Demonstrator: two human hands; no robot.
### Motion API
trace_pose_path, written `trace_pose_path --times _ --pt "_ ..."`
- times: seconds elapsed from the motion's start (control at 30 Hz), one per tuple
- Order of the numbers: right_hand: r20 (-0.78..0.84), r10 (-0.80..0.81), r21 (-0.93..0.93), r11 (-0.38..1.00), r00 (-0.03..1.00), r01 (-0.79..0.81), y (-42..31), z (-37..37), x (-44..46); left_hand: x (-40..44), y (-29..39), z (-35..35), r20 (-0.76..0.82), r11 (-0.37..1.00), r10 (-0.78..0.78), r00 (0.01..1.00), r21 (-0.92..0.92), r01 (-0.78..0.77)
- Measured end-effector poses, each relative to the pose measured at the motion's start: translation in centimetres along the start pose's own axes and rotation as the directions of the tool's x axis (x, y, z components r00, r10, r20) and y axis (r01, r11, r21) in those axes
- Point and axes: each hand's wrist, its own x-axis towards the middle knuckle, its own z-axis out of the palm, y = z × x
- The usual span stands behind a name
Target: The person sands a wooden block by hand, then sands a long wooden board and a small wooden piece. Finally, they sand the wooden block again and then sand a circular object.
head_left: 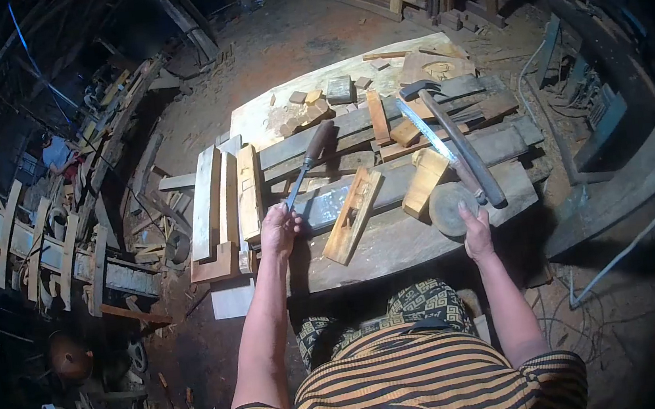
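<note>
While the left grip is closed around the lower part of a chisel, its dark handle points away from the person, and the blade's end is hidden by the fingers. The chisel is therefore raised above the left half of the bench, between the pale upright boards and a slotted wooden piece. The right grip is at the near edge of a round disc, with the thumb against it; whether it truly grasps the disc I cannot tell, because the other fingers are partly hidden. Just beside lie a hammer and a thin metal blade, perhaps a saw.

As I judge, the main danger is a cut: if the chisel slips or twists, its edge could run into the fingers which hold it at the blade. The thin blade could also scratch the right grip, if this one moves carelessly. A push on the disc might disturb the pale block near it.
</note>
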Motion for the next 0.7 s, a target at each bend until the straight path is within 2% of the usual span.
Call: trace_pose_path --times 0.13,0.2,0.23,0.3,0.37,0.47,0.5,0.57,0.6,0.63,0.7 --pt "-0.037 -0.022 0.012 1.000 0.999 0.023 0.2 0.0 0.1 0.1 0.4 0.0 -0.028 0.999 -0.006 1.000 0.037 0.007" --pt "-0.045 -0.026 0.021 0.999 0.999 0.027 0.2 0.1 0.0 -0.1 1.2 0.4 -0.191 0.960 -0.054 0.980 0.262 0.104" --pt "-0.042 -0.010 0.028 1.000 0.999 0.011 -0.2 0.3 -0.2 -0.1 1.3 0.5 -0.196 0.960 -0.054 0.979 0.260 0.104" --pt "-0.031 0.006 0.034 0.999 0.999 -0.005 -0.6 0.5 -0.2 -0.2 1.5 0.8 -0.275 0.900 -0.019 0.961 0.415 0.137" --pt "-0.057 0.019 0.037 0.999 0.998 -0.017 -0.5 0.5 -0.3 -0.6 1.6 0.9 -0.281 0.900 0.009 0.960 0.421 0.115" --pt "-0.065 0.041 0.050 0.998 0.997 -0.037 -0.3 0.3 -0.3 -0.7 1.7 0.5 -0.266 0.754 0.058 0.962 0.643 0.133" --pt "-0.067 0.043 0.049 0.998 0.997 -0.040 -0.1 0.1 -0.2 -0.4 1.5 -0.3 -0.267 0.754 0.055 0.962 0.643 0.136" --pt "-0.016 0.031 0.045 0.999 0.999 -0.031 0.2 -0.2 0.0 0.4 0.9 -2.0 -0.118 0.290 0.222 0.968 0.956 0.050" --pt "-0.018 0.033 0.045 0.998 0.999 -0.033 0.2 -0.2 0.0 -2.3 3.2 1.5 -0.108 0.101 0.268 0.957 0.991 0.084" --pt "-0.030 0.029 0.049 0.998 0.999 -0.028 0.2 -0.1 0.0 -3.1 3.6 2.5 -0.107 0.100 0.263 0.959 0.992 0.084" --pt "-0.050 0.028 0.052 0.998 0.998 -0.025 0.2 0.1 -0.1 -4.1 3.9 3.9 -0.037 -0.081 0.326 0.945 0.994 0.067"
